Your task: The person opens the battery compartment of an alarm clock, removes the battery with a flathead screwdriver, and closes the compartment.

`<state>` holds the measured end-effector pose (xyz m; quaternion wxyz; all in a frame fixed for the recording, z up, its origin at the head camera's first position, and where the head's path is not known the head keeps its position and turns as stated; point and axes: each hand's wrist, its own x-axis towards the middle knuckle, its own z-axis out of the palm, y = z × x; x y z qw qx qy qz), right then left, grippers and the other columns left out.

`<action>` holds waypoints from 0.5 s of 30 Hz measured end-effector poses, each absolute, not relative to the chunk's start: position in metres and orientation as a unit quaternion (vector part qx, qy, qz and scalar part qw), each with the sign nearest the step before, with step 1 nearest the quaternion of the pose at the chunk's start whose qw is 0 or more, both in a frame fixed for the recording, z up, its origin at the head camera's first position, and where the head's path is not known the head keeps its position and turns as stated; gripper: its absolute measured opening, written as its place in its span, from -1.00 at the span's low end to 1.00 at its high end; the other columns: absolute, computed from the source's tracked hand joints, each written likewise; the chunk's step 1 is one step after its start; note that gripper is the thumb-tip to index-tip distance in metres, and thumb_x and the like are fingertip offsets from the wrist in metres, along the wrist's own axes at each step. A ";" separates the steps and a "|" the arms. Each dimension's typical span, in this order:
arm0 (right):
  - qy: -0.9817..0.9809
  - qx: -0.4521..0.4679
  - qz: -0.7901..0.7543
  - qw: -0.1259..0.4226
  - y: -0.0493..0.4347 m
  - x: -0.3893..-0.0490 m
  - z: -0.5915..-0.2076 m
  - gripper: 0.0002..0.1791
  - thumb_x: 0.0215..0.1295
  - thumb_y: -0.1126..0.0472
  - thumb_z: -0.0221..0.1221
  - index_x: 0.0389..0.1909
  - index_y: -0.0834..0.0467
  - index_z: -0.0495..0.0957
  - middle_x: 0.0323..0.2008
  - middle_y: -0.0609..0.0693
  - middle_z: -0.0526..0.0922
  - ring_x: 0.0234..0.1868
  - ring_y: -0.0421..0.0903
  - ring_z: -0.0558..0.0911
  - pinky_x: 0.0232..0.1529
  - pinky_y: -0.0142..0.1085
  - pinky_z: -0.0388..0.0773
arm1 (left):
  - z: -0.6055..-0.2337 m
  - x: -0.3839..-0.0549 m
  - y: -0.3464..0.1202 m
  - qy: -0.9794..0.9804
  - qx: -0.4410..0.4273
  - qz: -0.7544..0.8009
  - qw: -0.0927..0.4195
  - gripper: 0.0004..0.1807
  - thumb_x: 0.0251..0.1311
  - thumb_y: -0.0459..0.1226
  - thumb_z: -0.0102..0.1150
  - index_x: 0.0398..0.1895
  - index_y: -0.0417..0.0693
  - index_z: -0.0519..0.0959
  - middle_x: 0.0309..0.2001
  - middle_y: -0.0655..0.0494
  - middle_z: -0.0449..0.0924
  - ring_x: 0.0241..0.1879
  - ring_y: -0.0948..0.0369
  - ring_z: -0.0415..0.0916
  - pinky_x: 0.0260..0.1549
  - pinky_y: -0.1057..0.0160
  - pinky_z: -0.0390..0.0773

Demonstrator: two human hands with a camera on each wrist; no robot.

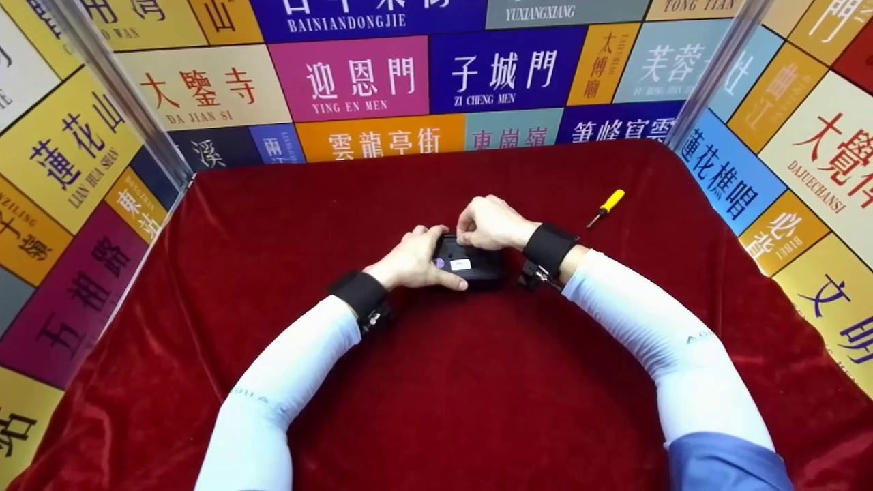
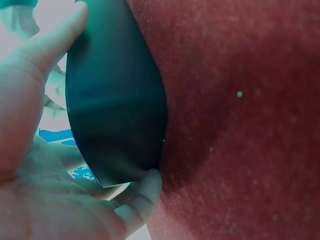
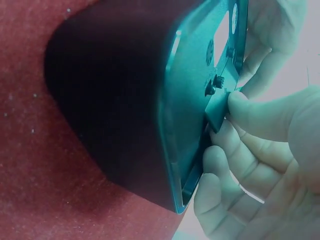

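A black boxy device [image 1: 487, 274] lies on the red cloth with its flat panel facing up. That panel carries a white label [image 1: 461, 264], and small black knobs [image 3: 215, 86] show in the right wrist view. My left hand [image 1: 412, 262] grips the device at its left end, thumb on the near side and fingers at the end and far side. At its far edge, my right hand [image 1: 492, 224] pinches a small dark cover [image 3: 220, 107] between thumb and fingers. The cover stands tilted against the panel; whether it is fully detached, I cannot tell.
A screwdriver [image 1: 607, 208] with a yellow handle lies on the cloth to the right, beyond my right wrist. Red velvet cloth [image 1: 477, 382] covers the table. Panels with colourful lettering [image 1: 354, 75] stand behind and at both sides.
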<state>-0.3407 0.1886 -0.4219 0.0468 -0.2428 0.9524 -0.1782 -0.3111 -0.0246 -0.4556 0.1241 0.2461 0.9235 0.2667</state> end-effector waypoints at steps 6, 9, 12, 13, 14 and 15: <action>0.953 -0.232 -0.187 0.052 0.188 -0.340 -0.419 -0.86 0.43 0.19 0.40 -0.28 0.15 0.88 -0.27 0.09 0.92 -0.20 0.03 0.73 -0.11 -0.19 0.59 | -0.455 -0.312 -0.025 0.924 0.243 0.265 0.126 0.29 0.00 0.21 0.76 0.72 -0.10 0.28 0.43 -0.28 0.46 0.43 -0.21 0.46 0.50 -0.13 0.54; 0.953 -0.230 -0.190 0.053 0.189 -0.341 -0.420 -0.86 0.45 0.21 0.40 -0.28 0.15 0.88 -0.27 0.10 0.91 -0.20 0.02 0.72 -0.12 -0.22 0.57 | -0.455 -0.312 -0.025 0.924 0.243 0.265 0.126 0.29 0.00 0.21 0.77 0.71 -0.10 0.29 0.42 -0.28 0.46 0.42 -0.22 0.46 0.50 -0.13 0.54; 0.952 -0.231 -0.193 0.054 0.189 -0.342 -0.421 -0.85 0.45 0.22 0.39 -0.28 0.16 0.88 -0.29 0.10 0.90 -0.22 0.00 0.71 -0.16 -0.27 0.54 | -0.456 -0.312 -0.025 0.924 0.244 0.266 0.125 0.28 0.00 0.21 0.77 0.70 -0.10 0.30 0.42 -0.28 0.46 0.42 -0.22 0.46 0.50 -0.13 0.54; 0.952 -0.230 -0.195 0.055 0.190 -0.341 -0.421 -0.85 0.46 0.22 0.38 -0.28 0.17 0.87 -0.28 0.11 0.90 -0.23 0.00 0.71 -0.17 -0.28 0.54 | -0.456 -0.312 -0.025 0.924 0.244 0.266 0.125 0.28 0.00 0.21 0.77 0.70 -0.10 0.30 0.42 -0.28 0.47 0.42 -0.22 0.46 0.50 -0.13 0.54; 0.951 -0.229 -0.198 0.056 0.190 -0.341 -0.420 -0.85 0.46 0.22 0.38 -0.27 0.17 0.87 -0.28 0.11 0.90 -0.23 -0.01 0.71 -0.18 -0.30 0.53 | -0.456 -0.312 -0.025 0.925 0.243 0.265 0.124 0.28 0.00 0.21 0.77 0.70 -0.10 0.30 0.42 -0.28 0.47 0.42 -0.22 0.46 0.50 -0.13 0.54; 0.951 -0.227 -0.202 0.058 0.190 -0.341 -0.420 -0.85 0.46 0.22 0.38 -0.27 0.18 0.87 -0.29 0.12 0.90 -0.24 -0.01 0.71 -0.19 -0.31 0.52 | -0.457 -0.312 -0.025 0.925 0.243 0.265 0.123 0.28 0.00 0.21 0.76 0.70 -0.09 0.30 0.42 -0.28 0.47 0.42 -0.22 0.46 0.50 -0.13 0.54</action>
